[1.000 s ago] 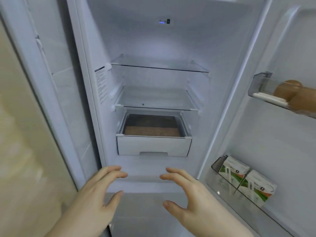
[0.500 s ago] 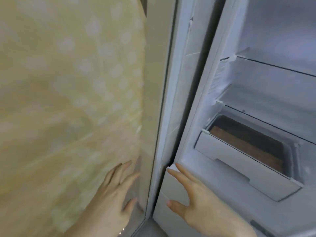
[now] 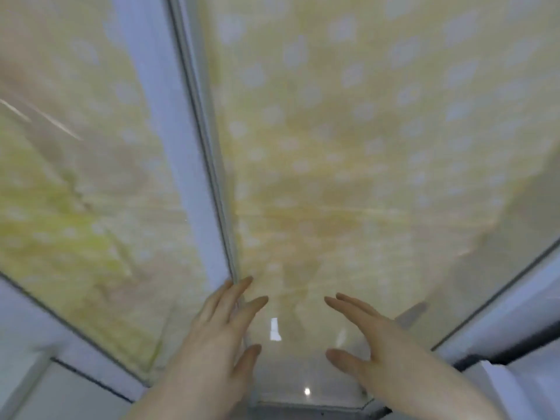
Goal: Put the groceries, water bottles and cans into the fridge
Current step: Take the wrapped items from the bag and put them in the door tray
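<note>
The view is blurred and filled by a yellow surface with pale dots (image 3: 348,147), split by a pale blue-grey vertical frame strip (image 3: 181,147). My left hand (image 3: 221,338) is low in the middle, fingers spread, fingertips near the foot of that strip. My right hand (image 3: 375,344) is beside it, fingers apart, holding nothing. No groceries, bottles or cans are in view, and the fridge's inside is out of sight.
A pale grey edge (image 3: 500,322) runs diagonally at the lower right and another (image 3: 45,322) at the lower left. Glossy grey floor (image 3: 303,374) with light reflections lies between my hands.
The view has swung left, away from the open fridge compartment, onto the yellow dotted surface. Both hands stayed low in the frame, open and empty.
</note>
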`<state>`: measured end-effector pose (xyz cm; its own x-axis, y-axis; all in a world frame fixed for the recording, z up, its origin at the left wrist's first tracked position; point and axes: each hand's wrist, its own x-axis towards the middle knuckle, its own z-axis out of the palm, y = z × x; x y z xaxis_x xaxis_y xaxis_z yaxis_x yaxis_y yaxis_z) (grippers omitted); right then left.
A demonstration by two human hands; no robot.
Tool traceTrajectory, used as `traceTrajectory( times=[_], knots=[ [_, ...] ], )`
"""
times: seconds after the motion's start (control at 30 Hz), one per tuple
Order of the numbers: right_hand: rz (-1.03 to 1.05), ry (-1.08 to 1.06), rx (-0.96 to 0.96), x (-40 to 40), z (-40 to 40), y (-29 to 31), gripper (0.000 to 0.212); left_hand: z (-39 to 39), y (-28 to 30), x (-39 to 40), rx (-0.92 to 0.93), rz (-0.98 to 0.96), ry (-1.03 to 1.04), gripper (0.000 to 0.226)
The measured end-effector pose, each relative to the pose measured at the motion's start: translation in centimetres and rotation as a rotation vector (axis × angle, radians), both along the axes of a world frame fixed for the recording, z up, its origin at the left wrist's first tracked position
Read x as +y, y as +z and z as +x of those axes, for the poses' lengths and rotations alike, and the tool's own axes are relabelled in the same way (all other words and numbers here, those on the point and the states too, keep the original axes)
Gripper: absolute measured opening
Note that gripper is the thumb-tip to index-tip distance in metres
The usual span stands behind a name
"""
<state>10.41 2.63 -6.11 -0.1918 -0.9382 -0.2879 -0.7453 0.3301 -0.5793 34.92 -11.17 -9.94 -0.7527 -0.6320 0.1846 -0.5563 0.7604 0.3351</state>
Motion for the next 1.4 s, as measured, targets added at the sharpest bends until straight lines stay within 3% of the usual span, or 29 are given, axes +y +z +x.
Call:
traceTrajectory(
  times=[0.4, 0.67, 0.97, 1.4],
  knots=[
    [-0.022, 0.63, 0.048, -12.7, 21.7, 2.8, 0.066, 26.0, 0.9, 2.2, 0.073, 0.002, 0.618, 0.064],
    [-0.109, 0.825, 0.038, -15.5, 35.3, 0.9, 0.071, 39.2, -0.6, 5.6, 0.064, 0.024, 0.871, 0.064],
    [-0.111, 1.022, 0.001, -20.2, 46.0, -1.1, 0.074, 47.7, -3.2, 6.8, 0.066, 0.06, 1.101, 0.065],
    [-0.092, 1.264, -0.049, -32.4, 55.6, -4.0, 0.073, 53.4, -4.1, 1.0, 0.059, 0.056, 1.371, 0.064]
  ],
)
